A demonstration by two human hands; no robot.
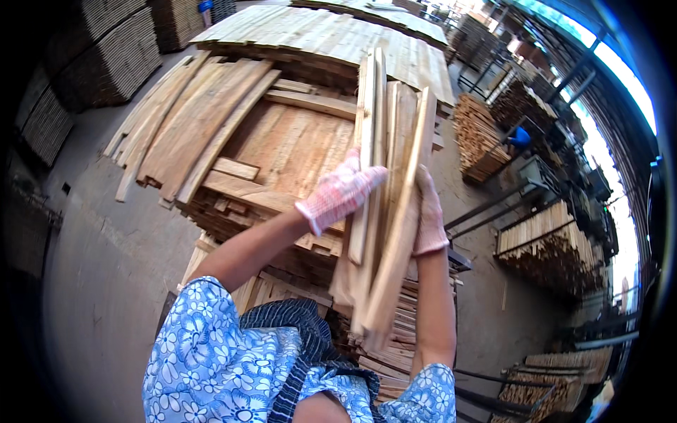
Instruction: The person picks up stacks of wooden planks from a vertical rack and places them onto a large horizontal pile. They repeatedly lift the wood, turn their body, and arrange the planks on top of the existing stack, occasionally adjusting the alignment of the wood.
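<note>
Veneer strips [384, 197]: bundle of thin, long, pale wooden slats, held upright and slightly fanned in front of the person, above a low stack of sheets [282, 151] on the concrete floor [106, 268].

Left hand [343, 190]: pink knitted glove, fingers laid flat and nearly straight across the face of the bundle, pressing on it rather than wrapped round it.

Right hand [427, 211]: same kind of glove, curled round the far edge of the bundle at mid-length; thumb hidden behind the wood.

Handling, by appearance: light for its length, stiff along the grain but springy and easily split; edges rough, likely splintery, so gloves suit it. Loose strips may slide against each other and fan out at the top. Best hold seems near the middle, both hands opposed, squeezing the strips together.

Surroundings: curved planks [190, 120] heaped to the left, further stacked timber [543, 240] on racks to the right, a distant person in blue [520, 136].
</note>
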